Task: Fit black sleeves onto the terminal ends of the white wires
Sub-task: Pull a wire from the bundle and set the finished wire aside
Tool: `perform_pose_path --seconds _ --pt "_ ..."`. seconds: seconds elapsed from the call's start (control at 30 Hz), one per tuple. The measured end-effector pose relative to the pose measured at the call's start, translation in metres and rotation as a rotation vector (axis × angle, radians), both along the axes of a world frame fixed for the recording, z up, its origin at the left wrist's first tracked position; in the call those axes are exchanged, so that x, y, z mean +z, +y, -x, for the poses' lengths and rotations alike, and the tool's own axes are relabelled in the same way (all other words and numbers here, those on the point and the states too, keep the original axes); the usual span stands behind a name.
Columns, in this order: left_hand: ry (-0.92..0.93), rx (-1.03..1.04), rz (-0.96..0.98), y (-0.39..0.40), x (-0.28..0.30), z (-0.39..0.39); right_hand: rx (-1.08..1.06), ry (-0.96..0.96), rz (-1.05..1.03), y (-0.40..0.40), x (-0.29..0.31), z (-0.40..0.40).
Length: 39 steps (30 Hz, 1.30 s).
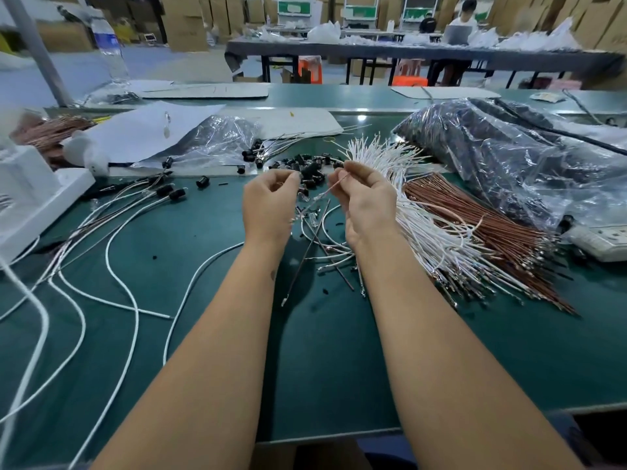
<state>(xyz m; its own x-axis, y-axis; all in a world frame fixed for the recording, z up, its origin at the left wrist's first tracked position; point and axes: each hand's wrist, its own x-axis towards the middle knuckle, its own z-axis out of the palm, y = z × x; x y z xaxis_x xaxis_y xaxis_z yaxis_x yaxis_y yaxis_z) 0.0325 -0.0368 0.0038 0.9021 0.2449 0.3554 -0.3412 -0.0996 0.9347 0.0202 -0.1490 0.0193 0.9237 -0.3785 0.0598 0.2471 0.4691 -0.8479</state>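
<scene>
Far off the left hand, finished white wires [112, 239] trail across the green table [210, 334], each capped with a black sleeve [176, 194]. The left hand [268, 201] has its fingers curled, fingertips together; what it holds cannot be told. Just beyond both hands lies a heap of loose black sleeves [307, 166]. The right hand [364, 198] pinches a thin wire [330, 189] that slants down toward the left hand. Right of it fans the bundle of white wires [407, 198], then brown ones [481, 225]. The wire looks light and limp, so it is best gripped close behind its metal terminal; the sleeves seem small and easily dropped.
</scene>
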Motion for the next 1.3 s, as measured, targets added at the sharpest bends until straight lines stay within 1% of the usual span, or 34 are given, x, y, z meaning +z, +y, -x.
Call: perform_pose_path --seconds 0.03,0.13,0.2,0.33,0.53,0.67,0.77,0.87,1.03,1.17,1.3 --pt "-0.012 -0.006 0.0 0.0 0.0 0.0 0.01 -0.005 0.002 0.0 0.0 0.0" --pt "-0.005 -0.031 0.013 0.003 -0.001 -0.001 0.067 -0.032 -0.101 0.002 0.001 0.001" --pt "0.016 -0.047 0.036 0.005 -0.004 -0.001 0.06 -0.02 -0.116 0.002 0.0 0.002" --pt "0.03 -0.081 0.041 0.007 -0.007 0.001 -0.031 0.017 -0.028 -0.001 -0.003 0.003" --pt "0.059 -0.139 -0.023 0.01 -0.007 0.0 -0.226 0.035 0.18 -0.008 0.0 0.003" --pt "0.073 -0.149 -0.057 0.012 -0.008 -0.001 -0.251 0.031 0.179 -0.012 0.002 0.005" --pt "0.052 -0.126 -0.136 0.015 -0.009 -0.001 -0.26 0.031 0.178 -0.015 0.002 0.005" --pt "0.042 -0.132 -0.124 0.016 -0.009 -0.002 -0.254 0.048 0.255 -0.015 0.001 0.004" --pt "0.039 -0.167 -0.115 0.015 -0.007 -0.001 -0.235 0.061 0.464 -0.01 -0.002 0.002" --pt "0.029 -0.161 -0.117 0.013 -0.005 0.001 -0.155 0.047 0.533 -0.008 -0.004 0.0" --pt "-0.029 -0.102 -0.18 0.01 -0.002 0.002 -0.047 0.053 0.561 -0.005 -0.006 0.001"
